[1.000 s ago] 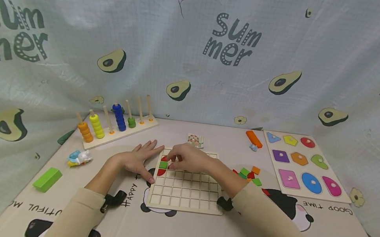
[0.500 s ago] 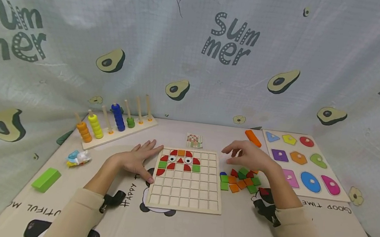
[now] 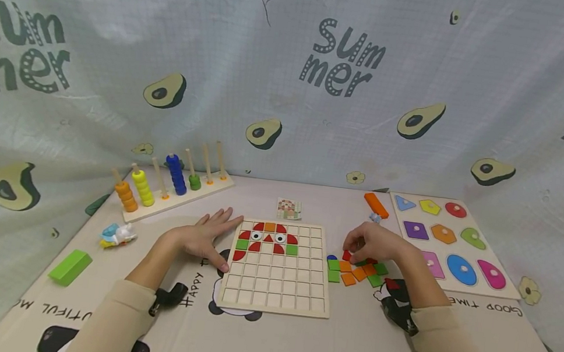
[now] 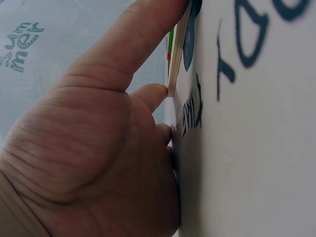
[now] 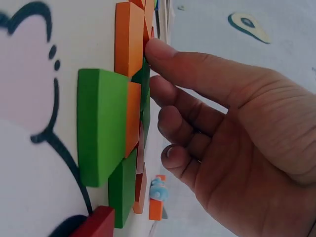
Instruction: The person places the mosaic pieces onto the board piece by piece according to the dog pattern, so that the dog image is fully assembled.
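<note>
A square wooden grid board (image 3: 269, 283) lies on the table, with red, green and orange tiles and two eye tiles in its upper left cells. My left hand (image 3: 200, 239) is spread flat beside it, thumb and fingertips at its left edge; the left wrist view shows the palm (image 4: 84, 143) close to the table. My right hand (image 3: 376, 243) is over the loose tiles right of the board. Its thumb and fingertips pinch a red tile (image 3: 347, 255), mostly covered. Green tiles (image 5: 101, 126) and an orange tile (image 5: 129, 39) lie near the thumb in the right wrist view.
A small pattern card (image 3: 289, 209) lies behind the board. At the back left stands a peg rack (image 3: 167, 203) with colored rings. A shape puzzle board (image 3: 439, 251) is at the right. A green block (image 3: 70, 267), a small figure (image 3: 117, 235) and an orange block (image 3: 376, 205) lie around.
My right hand has gone from the board's upper left to the loose tiles on the right, then down onto a red tile. My left hand has stayed at the board's edge.
</note>
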`<state>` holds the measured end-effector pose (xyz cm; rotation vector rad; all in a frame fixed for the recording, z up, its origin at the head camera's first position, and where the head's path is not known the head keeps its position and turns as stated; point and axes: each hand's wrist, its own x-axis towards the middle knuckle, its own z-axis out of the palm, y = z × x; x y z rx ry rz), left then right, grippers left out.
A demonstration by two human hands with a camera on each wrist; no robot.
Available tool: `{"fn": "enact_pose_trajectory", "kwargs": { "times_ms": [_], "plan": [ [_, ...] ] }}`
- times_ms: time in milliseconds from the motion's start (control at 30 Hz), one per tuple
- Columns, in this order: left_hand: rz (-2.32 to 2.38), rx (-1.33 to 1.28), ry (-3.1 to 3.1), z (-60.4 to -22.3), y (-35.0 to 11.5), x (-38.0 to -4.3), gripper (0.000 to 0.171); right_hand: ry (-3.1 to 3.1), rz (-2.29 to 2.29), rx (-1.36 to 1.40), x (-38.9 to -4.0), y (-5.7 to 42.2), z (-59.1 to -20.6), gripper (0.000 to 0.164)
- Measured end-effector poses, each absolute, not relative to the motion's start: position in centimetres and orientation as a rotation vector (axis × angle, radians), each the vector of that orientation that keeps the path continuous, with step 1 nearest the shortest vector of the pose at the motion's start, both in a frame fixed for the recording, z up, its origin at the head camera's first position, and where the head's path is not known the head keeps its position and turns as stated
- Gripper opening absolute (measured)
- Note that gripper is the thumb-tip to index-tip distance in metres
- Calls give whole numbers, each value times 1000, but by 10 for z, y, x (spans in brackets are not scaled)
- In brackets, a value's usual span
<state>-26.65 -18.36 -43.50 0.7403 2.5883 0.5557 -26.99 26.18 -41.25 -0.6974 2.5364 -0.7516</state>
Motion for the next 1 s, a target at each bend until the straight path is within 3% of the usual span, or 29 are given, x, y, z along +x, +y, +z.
{"fn": "enact_pose_trajectory", "kwargs": {
  "times_ms": [233,500,600,1000],
  "plan": [
    [548,727,2597,-437,-185,-268,126,2525,-798,-718,-272,258,-412,18],
    [573,726,2589,-438,-186,-268,125,2458,-1043,-850,-274,254,-410,6],
    [575,730,2592,-439,-187,-268,125,2427,-1140,-869,-272,246,-406,9],
    [590,747,2592,-436,-186,-267,124,2422,-1042,-1107,-276,162,-399,16]
  ]
}}
